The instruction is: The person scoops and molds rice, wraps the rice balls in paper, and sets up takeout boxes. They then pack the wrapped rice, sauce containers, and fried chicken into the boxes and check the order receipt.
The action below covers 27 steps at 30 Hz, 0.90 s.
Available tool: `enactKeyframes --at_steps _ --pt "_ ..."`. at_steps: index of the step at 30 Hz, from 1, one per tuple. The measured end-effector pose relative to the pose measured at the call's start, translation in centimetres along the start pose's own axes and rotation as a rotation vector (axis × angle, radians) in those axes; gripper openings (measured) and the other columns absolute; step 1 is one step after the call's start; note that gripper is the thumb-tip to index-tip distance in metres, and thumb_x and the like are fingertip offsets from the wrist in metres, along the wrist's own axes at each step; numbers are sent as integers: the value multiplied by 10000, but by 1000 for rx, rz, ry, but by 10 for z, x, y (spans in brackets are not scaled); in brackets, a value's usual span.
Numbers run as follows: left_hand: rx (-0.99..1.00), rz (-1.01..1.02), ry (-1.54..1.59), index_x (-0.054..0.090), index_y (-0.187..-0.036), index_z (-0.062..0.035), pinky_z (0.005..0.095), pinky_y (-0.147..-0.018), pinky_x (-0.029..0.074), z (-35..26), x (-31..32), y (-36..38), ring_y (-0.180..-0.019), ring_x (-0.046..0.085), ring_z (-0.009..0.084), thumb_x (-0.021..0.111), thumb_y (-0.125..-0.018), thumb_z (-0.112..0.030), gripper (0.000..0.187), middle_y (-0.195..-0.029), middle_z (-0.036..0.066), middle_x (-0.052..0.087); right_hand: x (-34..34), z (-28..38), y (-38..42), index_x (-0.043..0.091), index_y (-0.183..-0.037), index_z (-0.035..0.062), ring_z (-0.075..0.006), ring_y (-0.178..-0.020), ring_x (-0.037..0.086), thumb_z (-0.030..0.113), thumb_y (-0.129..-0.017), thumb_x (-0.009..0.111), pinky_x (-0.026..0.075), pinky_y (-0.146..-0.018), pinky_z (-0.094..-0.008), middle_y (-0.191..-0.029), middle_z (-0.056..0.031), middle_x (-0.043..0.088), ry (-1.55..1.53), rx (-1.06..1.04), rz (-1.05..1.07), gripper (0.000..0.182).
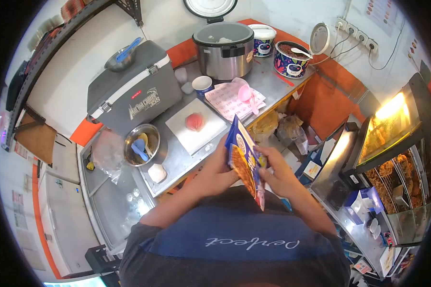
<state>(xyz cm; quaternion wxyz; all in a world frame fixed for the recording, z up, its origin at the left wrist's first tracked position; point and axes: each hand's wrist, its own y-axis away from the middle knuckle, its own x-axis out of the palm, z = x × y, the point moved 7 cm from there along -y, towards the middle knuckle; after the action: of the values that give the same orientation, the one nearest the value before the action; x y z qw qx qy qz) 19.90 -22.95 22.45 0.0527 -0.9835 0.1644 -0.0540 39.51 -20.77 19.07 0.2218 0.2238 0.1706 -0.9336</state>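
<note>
My left hand and my right hand are closed on either side of a blue printed food carton, held up in front of my chest. It looks narrow and tilted, with a picture of fried food on the side facing me. Behind it on the steel counter lies a white paper sheet with a round pink-and-white bundle on it. Further right, a pink scoop rests on a stack of pink printed paper.
A large rice cooker with its lid up stands at the back, beside a patterned pot of brown food. To the left are a grey cooler box and a steel bowl with utensils. A lit food warmer stands at right.
</note>
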Motion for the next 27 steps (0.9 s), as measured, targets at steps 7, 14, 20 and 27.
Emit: enactKeyframes --at_steps 7,14,20,27 --pt "-30 -52 -136 66 -1693 -35 454 -1206 404 36 -7 -7 -1395 510 290 714 -981 -75 964 -1508 152 484 28 48 7 428 -1604 20 -322 -1443 520 399 -889 840 413 -1180 -457 -1571 -212 538 -504 7 323 908" --pt "-34 -330 59 138 -1721 -126 300 -858 581 10 -65 23 -1043 690 158 595 -1004 13 861 -1368 139 662 -42 16 -27 725 -1158 -8 -244 -838 719 210 -899 796 557 -792 -432 -939 -82 773 -393 122 211 346" --pt "261 -432 -838 -19 -1729 -61 411 -1146 473 -5 -90 37 -1415 547 364 696 -918 10 1084 -1629 292 410 8 57 -59 716 -1141 12 -145 -775 656 138 -952 745 530 -716 -355 -855 -102 703 -24 -145 238 229" --pt "-139 -764 -521 -23 -1722 -52 430 -1207 398 -18 -123 56 -1478 477 424 747 -837 -101 1174 -1583 362 428 34 39 -76 712 -1161 20 -189 -773 698 76 -924 742 559 -747 -366 -862 -121 724 -111 -22 109 246"
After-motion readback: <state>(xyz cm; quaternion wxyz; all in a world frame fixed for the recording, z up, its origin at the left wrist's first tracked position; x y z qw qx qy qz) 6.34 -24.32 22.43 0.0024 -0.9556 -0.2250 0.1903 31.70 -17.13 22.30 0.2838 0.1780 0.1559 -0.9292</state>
